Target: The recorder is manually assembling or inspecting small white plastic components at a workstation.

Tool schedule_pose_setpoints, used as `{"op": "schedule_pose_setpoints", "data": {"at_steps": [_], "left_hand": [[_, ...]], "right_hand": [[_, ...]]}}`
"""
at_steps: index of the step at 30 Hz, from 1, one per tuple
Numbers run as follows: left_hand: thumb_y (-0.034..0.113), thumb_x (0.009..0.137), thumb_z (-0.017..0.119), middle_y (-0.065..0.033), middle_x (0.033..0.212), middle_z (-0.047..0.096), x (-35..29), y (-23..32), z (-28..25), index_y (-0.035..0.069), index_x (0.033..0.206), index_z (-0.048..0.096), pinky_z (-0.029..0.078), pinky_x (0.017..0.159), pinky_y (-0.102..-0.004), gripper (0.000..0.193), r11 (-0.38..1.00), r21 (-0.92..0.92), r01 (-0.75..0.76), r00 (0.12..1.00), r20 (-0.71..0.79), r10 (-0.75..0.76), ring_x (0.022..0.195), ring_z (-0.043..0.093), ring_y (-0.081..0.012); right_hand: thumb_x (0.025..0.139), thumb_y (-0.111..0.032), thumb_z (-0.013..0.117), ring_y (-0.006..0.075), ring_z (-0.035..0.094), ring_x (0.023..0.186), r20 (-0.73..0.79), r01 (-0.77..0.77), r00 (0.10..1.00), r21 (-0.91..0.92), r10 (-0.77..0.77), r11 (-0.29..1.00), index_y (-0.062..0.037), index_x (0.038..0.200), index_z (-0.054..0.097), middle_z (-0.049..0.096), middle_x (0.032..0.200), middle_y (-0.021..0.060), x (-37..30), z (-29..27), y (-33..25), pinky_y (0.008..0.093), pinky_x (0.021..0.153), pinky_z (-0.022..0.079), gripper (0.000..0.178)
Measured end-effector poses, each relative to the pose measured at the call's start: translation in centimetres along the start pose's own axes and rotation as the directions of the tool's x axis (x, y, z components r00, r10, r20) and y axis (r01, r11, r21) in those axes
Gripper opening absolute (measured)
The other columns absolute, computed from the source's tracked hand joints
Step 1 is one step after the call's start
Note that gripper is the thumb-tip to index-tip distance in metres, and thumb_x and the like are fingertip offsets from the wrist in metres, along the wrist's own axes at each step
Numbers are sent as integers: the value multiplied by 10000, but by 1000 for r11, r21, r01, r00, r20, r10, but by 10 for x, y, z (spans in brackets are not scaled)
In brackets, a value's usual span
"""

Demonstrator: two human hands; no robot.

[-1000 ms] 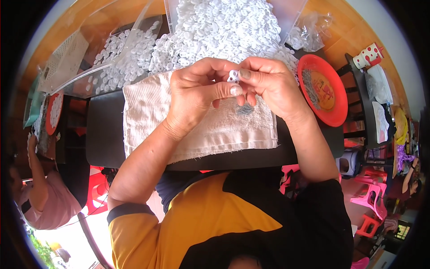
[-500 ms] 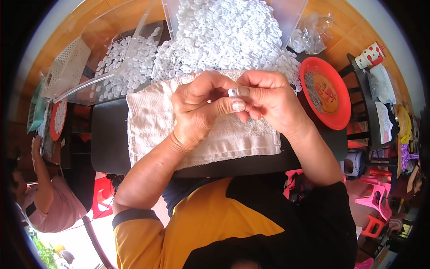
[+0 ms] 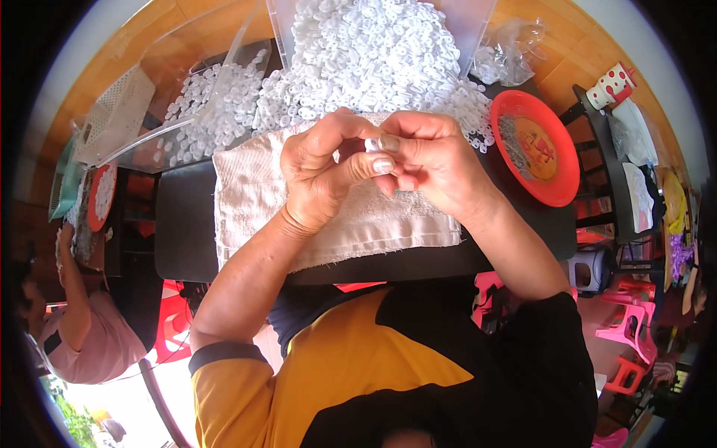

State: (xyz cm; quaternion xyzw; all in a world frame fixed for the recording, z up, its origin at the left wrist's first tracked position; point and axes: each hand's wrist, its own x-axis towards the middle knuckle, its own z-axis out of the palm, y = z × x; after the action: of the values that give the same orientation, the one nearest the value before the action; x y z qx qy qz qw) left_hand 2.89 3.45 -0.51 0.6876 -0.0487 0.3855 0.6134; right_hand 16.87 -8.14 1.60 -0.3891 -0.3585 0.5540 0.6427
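Above a cream towel (image 3: 254,194), my two hands meet fingertip to fingertip. My left hand (image 3: 317,168) is closed, its thumb and forefinger pinching a small white plastic piece (image 3: 371,145). From the other side, my right hand (image 3: 444,160) is closed too, with thumb and forefinger pressed at the same piece. Whether a second tiny part sits between the right fingertips is hidden. Just beyond the towel, a large heap of small white ring-like plastic pieces (image 3: 373,52) spills from a clear plastic bin (image 3: 476,30).
A red basin (image 3: 564,190) at the right holds thin grey bits. The dark table (image 3: 183,216) carries a tilted clear sheet or lid (image 3: 138,153) at left and a plastic bag (image 3: 519,63) at back right. Another person (image 3: 89,336) sits at far left; pink stools (image 3: 635,321) stand at right.
Both hands have shifted slightly left and up in the picture, still pinching the white piece together. The whole view has moved a little; the heap and basin look unchanged.
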Motion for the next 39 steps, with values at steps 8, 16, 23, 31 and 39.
{"op": "schedule_pose_setpoints", "data": {"at_steps": [8,16,23,31,39], "left_hand": [[15,813,731,-78,845,631,4,5,4,5,968,623,537,625,-250,189,995,91,-32,999,-21,34,673,668,-143],[25,845,708,-7,782,629,3,-2,10,7,983,654,458,547,-200,149,947,-20,320,902,-299,-311,680,560,-56],[46,875,679,-68,768,647,9,3,9,-25,911,649,432,492,-214,85,895,-114,430,863,-238,-445,612,567,-93],[47,861,684,-27,717,634,7,1,7,-4,890,658,411,469,-186,65,878,11,479,857,-224,-464,584,549,-51],[91,876,663,-3,709,616,3,-6,8,10,901,659,407,476,-178,85,889,102,447,884,-200,-422,584,532,-39]], "right_hand": [[951,-137,589,134,601,600,-9,53,999,-56,-53,997,48,931,618,619,751,65,-1,4,-4,186,481,387,188],[930,-150,600,78,557,631,-171,99,958,-556,-229,825,-8,897,655,609,723,13,3,-7,-18,208,566,381,156],[930,-147,601,74,547,636,-192,116,948,-534,-254,838,-6,895,656,601,709,11,4,-6,-12,211,560,376,155],[909,-27,610,94,564,670,54,393,796,-804,-603,447,-1,917,646,607,745,7,14,-6,3,231,632,447,45],[874,19,611,126,602,718,-9,269,890,-797,-456,540,21,901,627,633,772,43,10,-4,3,268,655,491,31]]}}
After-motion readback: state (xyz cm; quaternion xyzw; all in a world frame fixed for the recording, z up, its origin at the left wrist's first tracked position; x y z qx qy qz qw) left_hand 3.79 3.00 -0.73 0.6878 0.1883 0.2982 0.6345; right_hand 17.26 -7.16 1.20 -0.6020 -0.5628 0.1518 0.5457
